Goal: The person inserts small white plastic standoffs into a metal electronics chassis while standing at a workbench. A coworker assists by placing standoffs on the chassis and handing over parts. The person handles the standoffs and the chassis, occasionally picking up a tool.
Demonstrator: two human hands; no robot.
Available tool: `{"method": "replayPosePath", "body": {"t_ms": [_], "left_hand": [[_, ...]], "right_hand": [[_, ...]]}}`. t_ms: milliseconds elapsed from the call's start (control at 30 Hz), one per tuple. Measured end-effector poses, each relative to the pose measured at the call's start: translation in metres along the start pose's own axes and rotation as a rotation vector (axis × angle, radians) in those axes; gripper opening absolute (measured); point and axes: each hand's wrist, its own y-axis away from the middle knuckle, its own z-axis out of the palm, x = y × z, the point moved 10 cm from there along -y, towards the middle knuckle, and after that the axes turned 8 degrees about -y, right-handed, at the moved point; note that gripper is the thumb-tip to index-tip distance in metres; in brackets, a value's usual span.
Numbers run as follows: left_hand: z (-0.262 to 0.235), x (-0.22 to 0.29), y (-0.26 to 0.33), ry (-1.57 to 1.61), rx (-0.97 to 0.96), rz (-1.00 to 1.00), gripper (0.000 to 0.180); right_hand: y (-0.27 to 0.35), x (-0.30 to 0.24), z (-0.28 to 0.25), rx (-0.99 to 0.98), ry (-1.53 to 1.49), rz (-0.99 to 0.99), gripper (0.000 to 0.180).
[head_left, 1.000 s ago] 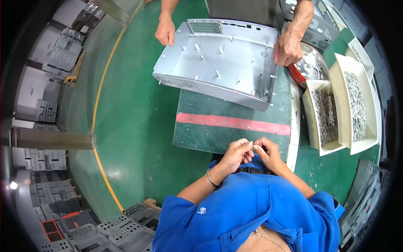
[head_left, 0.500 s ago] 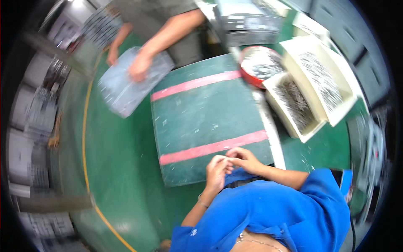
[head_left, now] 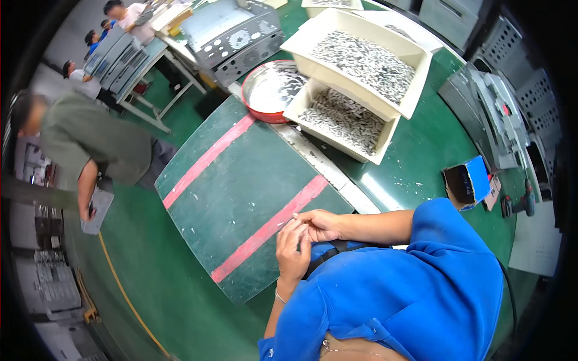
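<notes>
My left hand and my right hand meet at the near edge of a green tabletop with two red stripes. The fingers of both are curled and pressed together at the tips. Whatever lies between them, if anything, is too small or hidden to name. Beyond my hands, a cream bin full of small grey and white pieces rests partly over a second cream bin of similar pieces. Beside these stands a red round tray holding more small pieces.
Perforated metal cases are stacked at the back. To the right are a blue open box, a cordless drill and a metal chassis. On the left, a co-worker in a grey-green shirt holds a grey panel.
My view has swung right, so the tabletop appears turned. The co-worker has moved off from the table's far left side with the grey panel. My hands remain together.
</notes>
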Motion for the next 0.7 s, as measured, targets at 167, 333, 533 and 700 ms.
{"method": "replayPosePath", "body": {"t_ms": [167, 333, 533, 700], "left_hand": [[-0.015, -0.029, 0.005, 0.006, 0.076, -0.164, 0.015], [0.013, -0.101, 0.038, 0.211, -0.019, -0.519, 0.014], [0.011, -0.129, 0.056, -0.048, -0.023, -0.521, 0.017], [0.007, -0.137, 0.068, -0.079, -0.041, -0.537, 0.018]], "right_hand": [[0.025, -0.082, 0.005, 0.073, 0.06, -0.213, 0.014], [0.064, -0.182, 0.027, 0.014, 0.114, -0.558, 0.015], [0.025, -0.28, 0.065, 0.007, 0.183, -0.739, 0.018], [0.028, -0.356, 0.111, 0.429, 0.82, -1.168, 0.038]]}}
